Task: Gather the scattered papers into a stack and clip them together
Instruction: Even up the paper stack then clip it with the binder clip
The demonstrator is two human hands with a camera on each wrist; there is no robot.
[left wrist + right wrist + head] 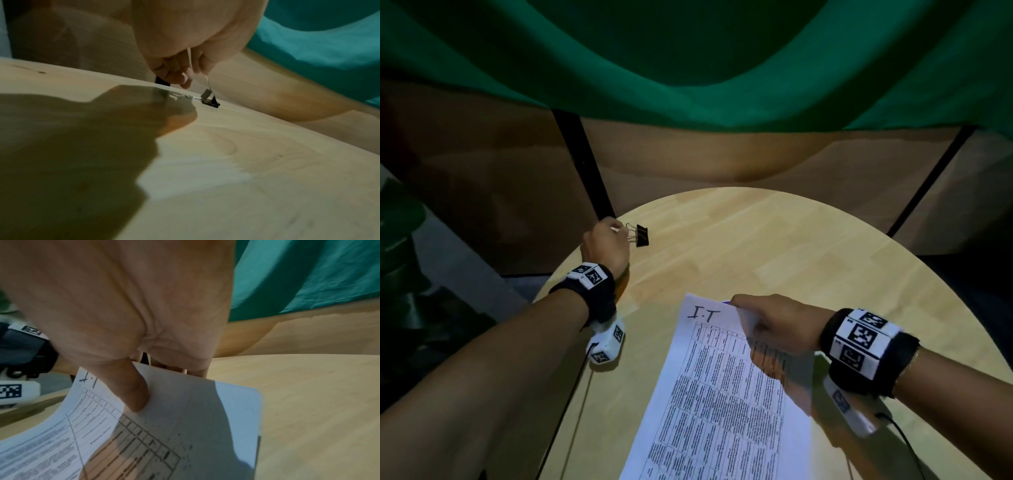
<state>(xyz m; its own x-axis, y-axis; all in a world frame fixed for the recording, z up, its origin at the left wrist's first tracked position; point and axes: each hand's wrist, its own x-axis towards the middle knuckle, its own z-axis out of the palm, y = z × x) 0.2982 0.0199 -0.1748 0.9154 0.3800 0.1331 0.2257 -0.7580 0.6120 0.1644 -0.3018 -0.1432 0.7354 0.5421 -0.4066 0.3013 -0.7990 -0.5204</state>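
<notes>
pinching a wire lever of the clip (642, 235), the left hand (604, 248) has its fingertips closed on that thin loop while the black body sits low at the desk (774, 246); the left wrist view suggests it touches the wood, though i cannot tell for sure. the clip lies beyond the papers (719, 394), toward the desk's far left edge. the right hand (774, 325) grips the papers at their top right corner, thumb (133, 391) on the printed face and fingers curled beneath, lifting that corner. the sheets look light and floppy, likely to fan or slide apart, so they want a firm pinch near an edge. the clip is small, stiff and springy; both levers must be squeezed to open it, since one wire alone will swivel.
</notes>
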